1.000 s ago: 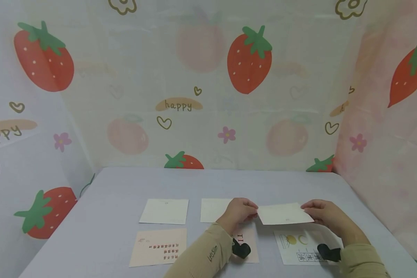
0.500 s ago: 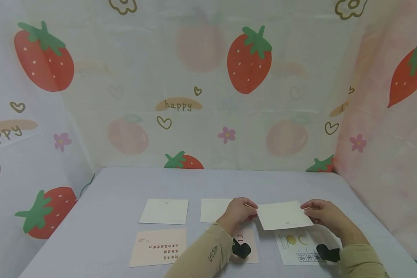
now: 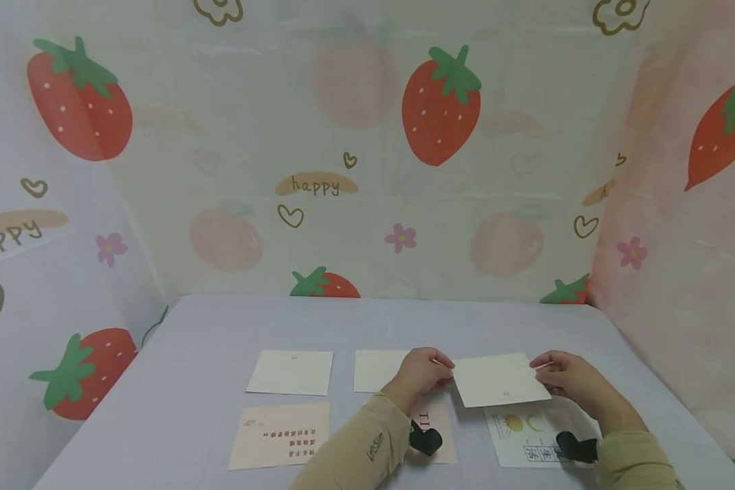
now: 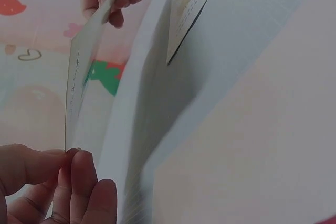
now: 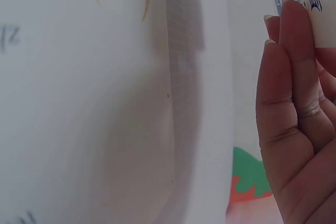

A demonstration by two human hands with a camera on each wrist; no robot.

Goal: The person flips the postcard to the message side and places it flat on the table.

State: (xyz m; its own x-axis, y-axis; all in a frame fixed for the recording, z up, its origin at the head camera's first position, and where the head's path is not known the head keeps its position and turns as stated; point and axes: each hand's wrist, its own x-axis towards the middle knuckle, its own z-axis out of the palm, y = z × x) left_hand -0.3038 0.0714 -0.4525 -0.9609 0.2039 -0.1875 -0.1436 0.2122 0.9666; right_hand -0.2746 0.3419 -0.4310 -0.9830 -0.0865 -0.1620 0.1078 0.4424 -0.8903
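A white card (image 3: 499, 380) is held above the table by both hands, its mostly plain side facing the head camera. My left hand (image 3: 421, 376) pinches its left edge between thumb and fingers, and my right hand (image 3: 578, 382) pinches the right edge. Blue printed characters show on the card's other side (image 5: 323, 9) in the right wrist view. Below it lies a white card with a sun and moon (image 3: 527, 425), partly covered by the right wrist's black strap piece. A pale pink card with red letters (image 3: 444, 415) is partly hidden under my left forearm.
A plain white card (image 3: 289, 373) lies at the left, with a pink card with printed text (image 3: 282, 435) in front of it. Another plain white card (image 3: 373, 371) is partly behind my left hand. Strawberry-print cloth (image 3: 251, 136) hangs around the white table (image 3: 220, 327).
The held card has tilted so that its near edge sits lower and more of its plain face shows. Both hands have stayed almost in place.
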